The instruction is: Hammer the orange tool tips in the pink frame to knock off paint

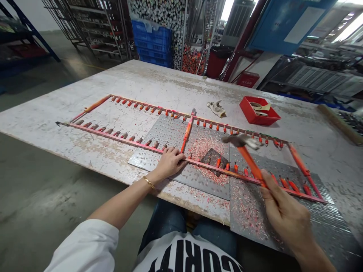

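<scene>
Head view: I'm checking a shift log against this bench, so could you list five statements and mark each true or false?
1. The right hand grips a hammer. True.
2. The left hand is raised clear of the frame. False: it rests on the frame's near rail.
3. A bracelet is on the left wrist. True.
4. The red box stands on the floor. False: it stands on the table.
5. Blue crates are stacked beyond the table. True.
</scene>
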The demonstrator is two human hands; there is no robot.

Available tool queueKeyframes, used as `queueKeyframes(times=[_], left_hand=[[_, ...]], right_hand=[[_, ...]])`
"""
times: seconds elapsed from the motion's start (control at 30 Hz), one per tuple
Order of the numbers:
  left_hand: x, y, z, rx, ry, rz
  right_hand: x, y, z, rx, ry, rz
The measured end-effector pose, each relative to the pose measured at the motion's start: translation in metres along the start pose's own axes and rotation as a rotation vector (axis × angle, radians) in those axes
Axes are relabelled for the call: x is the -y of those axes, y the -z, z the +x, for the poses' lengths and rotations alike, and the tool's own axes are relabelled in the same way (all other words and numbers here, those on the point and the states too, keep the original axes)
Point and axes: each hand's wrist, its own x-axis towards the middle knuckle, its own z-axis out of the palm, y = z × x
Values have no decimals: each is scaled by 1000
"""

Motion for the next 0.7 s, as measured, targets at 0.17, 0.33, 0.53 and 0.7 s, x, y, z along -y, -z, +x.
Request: queueKeyframes(times=[0.17, 0.33, 0.53, 0.7], left_hand=[[1, -1, 0, -8, -7, 8], [0, -1, 0, -9, -1, -16], [-4, 8, 2, 1, 60, -70], [-26, 17, 13, -37, 84, -78]], right_hand=[[5, -26, -8, 110, 104, -98], [-6, -38, -21, 331, 68, -124], [4, 0, 9, 33, -9, 2], [6, -29, -1, 145, 56, -85]])
